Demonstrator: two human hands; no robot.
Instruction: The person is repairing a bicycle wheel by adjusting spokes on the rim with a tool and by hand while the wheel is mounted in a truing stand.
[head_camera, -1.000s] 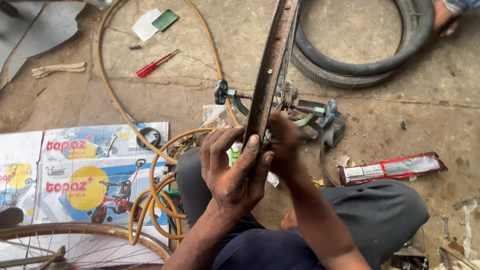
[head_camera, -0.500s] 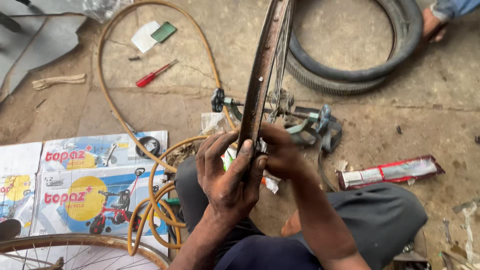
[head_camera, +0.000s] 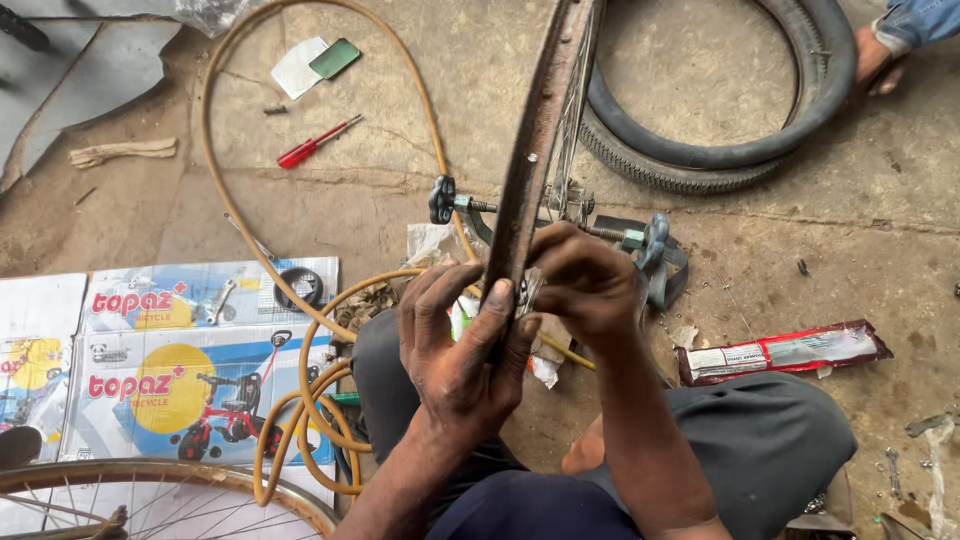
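A rusty bicycle wheel rim (head_camera: 540, 130) stands upright, edge-on, running from the top of the view down to my hands. My left hand (head_camera: 460, 350) wraps the rim's lower edge from the left, thumb against it. My right hand (head_camera: 585, 280) closes on the rim from the right, fingers curled by the spokes. Behind the rim sits a blue-grey metal stand (head_camera: 640, 250) with a black knob (head_camera: 442, 198). My dark-trousered knees lie below.
A black tyre (head_camera: 720, 150) lies at top right, with another person's hand (head_camera: 875, 60) on it. A tan hose (head_camera: 300, 330) loops across the floor. A red screwdriver (head_camera: 315, 142), flattened printed cardboard (head_camera: 170, 370), another spoked wheel (head_camera: 150, 500) and a red packet (head_camera: 780, 352) lie around.
Both hands keep their hold on the rim; the view has shifted slightly and the rim tilts a little differently. Nothing was let go or picked up.
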